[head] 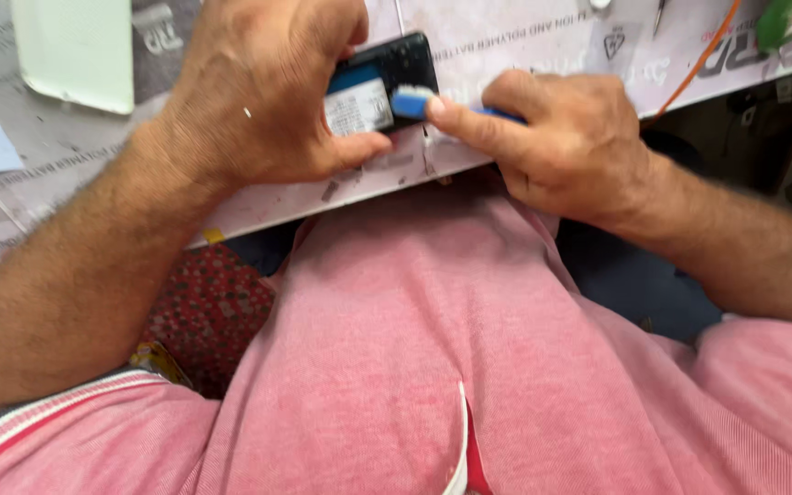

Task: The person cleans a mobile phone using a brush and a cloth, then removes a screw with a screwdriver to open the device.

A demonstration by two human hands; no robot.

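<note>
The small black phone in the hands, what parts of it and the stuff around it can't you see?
Head view only:
- Small black phone with a white label: its left half is covered by the left hand.
- Blue plastic tool: its handle is hidden inside the right hand.
- Orange cable: cut off by the top edge.
- Green object: cut by the corner, blurred.

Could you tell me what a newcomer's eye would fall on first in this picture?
Probably the two hands at the table's near edge: the left hand grips a small black device with a white label, and the right hand presses a blue tool against it. Below, the person's pink shirt fills the lower half of the view.
</note>
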